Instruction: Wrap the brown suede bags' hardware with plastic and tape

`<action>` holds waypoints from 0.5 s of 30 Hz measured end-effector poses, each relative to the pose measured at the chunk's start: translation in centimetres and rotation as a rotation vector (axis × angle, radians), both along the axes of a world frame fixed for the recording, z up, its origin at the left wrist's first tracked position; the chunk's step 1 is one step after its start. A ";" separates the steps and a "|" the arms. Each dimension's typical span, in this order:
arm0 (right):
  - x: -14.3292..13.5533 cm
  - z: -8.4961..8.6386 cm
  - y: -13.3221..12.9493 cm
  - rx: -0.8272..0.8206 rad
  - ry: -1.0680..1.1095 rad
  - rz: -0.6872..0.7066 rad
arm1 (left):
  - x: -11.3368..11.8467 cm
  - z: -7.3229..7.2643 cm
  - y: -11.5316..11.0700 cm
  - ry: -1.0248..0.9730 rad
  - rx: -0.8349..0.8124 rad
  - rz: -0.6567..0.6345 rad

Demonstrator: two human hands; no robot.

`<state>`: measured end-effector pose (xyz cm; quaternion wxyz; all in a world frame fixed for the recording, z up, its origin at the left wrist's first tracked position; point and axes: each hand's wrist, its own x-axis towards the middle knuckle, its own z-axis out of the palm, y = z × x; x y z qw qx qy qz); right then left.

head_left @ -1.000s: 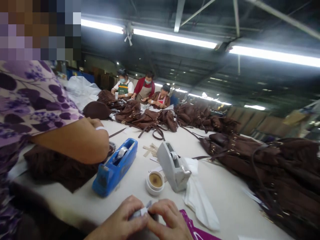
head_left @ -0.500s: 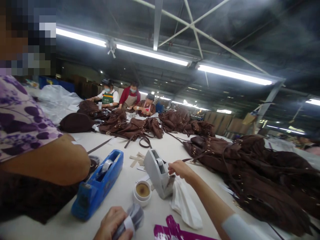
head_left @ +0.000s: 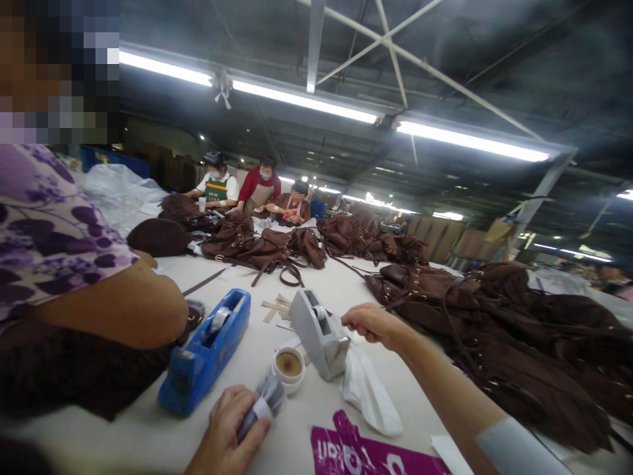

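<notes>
At the near side of the table [head_left: 420, 390], left hand [head_left: 231, 429] has the gray bundle [head_left: 273, 393], a white band [head_left: 262, 409] around it; its far end sits just short of the jar [head_left: 289, 367], can't tell if they touch. Right hand [head_left: 372, 324] is out at the gray dispenser [head_left: 322, 348], just right of its tape roll [head_left: 319, 311]. My read: step in hand is getting tape off the roll while the bundle stays ready. Next move calls for a clean tear, then a steady bundle to lay tape on; slack in the left grip could let the band loosen. Pose: left forearm comes up from the bottom edge, fingers wrapped over the bundle, thumb closed along its near side, firm hold by the look of it. Right arm reaches forward and inward from lower right, hand roughly level, fingers bent and bunched; can't make out whether the tips meet or pinch any tape. Blue dispenser [head_left: 194, 373] is left of the jar, purple bag [head_left: 363, 450] nearer, right of the left hand.
</notes>
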<state>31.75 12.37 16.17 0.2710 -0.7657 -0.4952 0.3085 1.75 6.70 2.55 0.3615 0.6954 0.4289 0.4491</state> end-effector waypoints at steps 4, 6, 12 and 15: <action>0.2 -2.3 -3.2 -0.052 -0.009 0.001 | -0.1 0.1 0.7 -0.073 -0.073 -0.055; 0.1 -4.1 -4.2 -0.029 -0.013 -0.018 | -0.2 0.2 1.1 -0.086 -0.086 -0.069; -0.7 -6.1 -5.8 0.116 -0.027 -0.004 | 0.1 0.5 1.0 -0.086 -0.080 -0.030; -2.9 -4.5 -7.4 0.202 0.056 0.097 | 0.7 0.4 0.5 -0.066 -0.049 0.017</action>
